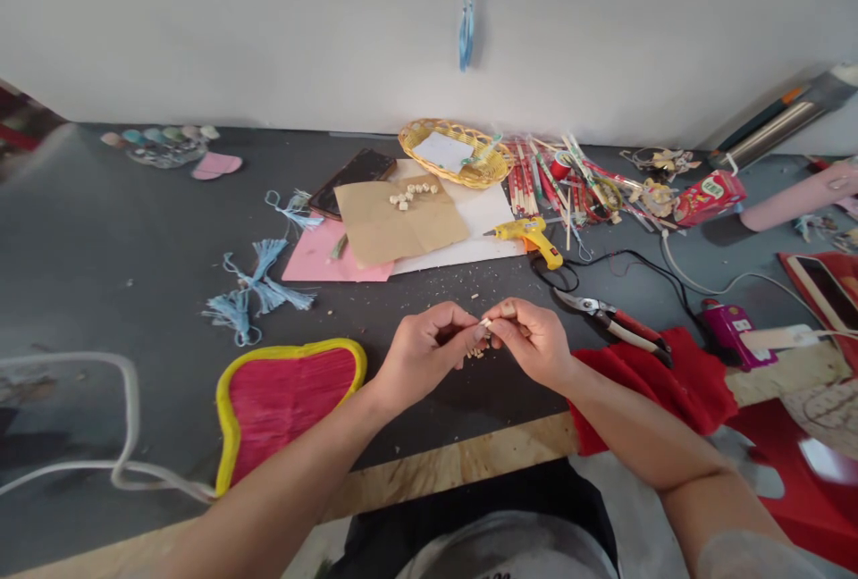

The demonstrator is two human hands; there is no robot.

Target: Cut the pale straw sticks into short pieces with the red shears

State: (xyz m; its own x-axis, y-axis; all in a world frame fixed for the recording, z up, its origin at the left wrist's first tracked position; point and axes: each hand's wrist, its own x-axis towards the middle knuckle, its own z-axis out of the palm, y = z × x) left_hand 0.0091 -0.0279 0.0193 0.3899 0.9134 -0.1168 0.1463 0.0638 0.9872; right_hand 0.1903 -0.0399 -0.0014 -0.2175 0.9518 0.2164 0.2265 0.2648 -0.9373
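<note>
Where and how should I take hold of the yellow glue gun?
Probably best by the handle, coming from the near right side. The yellow glue gun lies on its side, nozzle pointing left, away from that approach, while the handle slants toward the near right. A black cord loops beside the handle, so come in above it.

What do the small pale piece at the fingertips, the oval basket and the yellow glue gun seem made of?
Small pale piece: perhaps wood, apparently matte, going by its cream colour; too small to be sure.
Oval basket: probably wicker or a plastic imitation, slightly glossy; the strands are visibly woven.
Glue gun: likely hard plastic, smooth, with a moulded-looking, evenly yellow body.
</note>
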